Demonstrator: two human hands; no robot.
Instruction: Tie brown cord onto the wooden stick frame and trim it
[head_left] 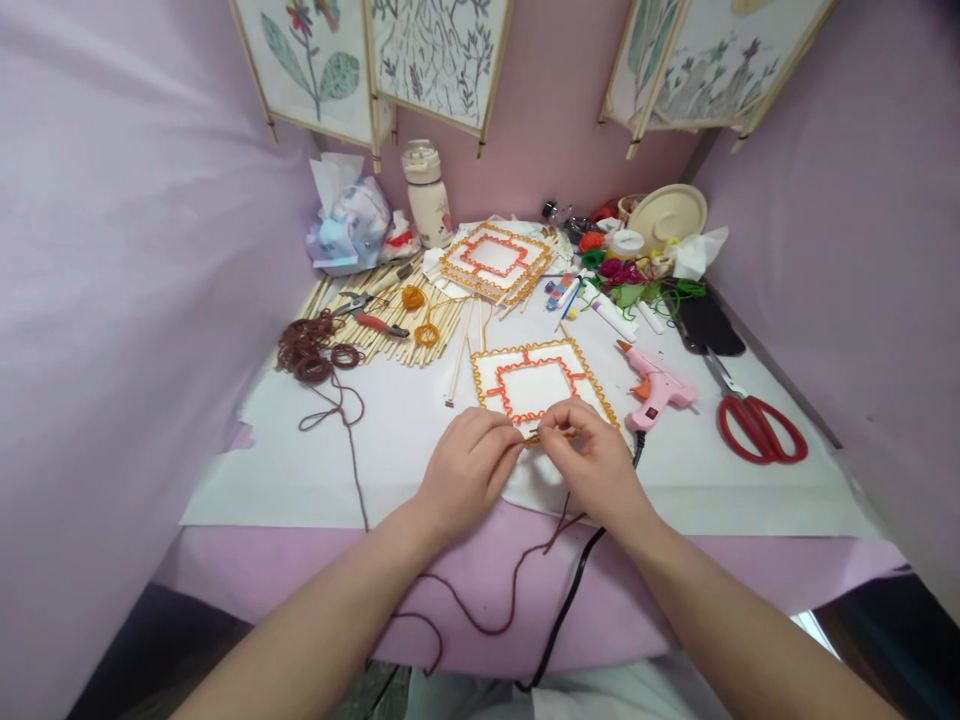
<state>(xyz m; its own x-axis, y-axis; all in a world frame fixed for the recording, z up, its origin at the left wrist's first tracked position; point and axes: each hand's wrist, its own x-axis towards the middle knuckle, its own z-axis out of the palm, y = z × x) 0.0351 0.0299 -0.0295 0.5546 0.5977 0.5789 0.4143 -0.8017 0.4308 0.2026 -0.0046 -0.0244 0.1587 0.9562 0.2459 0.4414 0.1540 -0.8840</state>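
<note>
A square frame (594, 382) wound with yellow and orange cord lies on the white cloth, a smaller orange square inside it. At its near edge, my left hand (471, 460) pinches the frame's edge with thumb and fingertips. My right hand (589, 455) is closed just to the right, its fingertips pinching thin brown cord at the same edge. From below my right hand the brown cord (514, 590) hangs down over the pink cloth in loose curves. The fingertips nearly meet, and partly hide the near side of the frame.
A pink glue gun (656, 385) and red-handled scissors (761, 428) lie right. Brown cord coils (307, 350), pliers (379, 322) and wooden sticks (397, 345) are left. Behind are another frame (495, 255), a bottle (427, 200) and tissues (349, 225). A black cable (570, 600) hangs in front.
</note>
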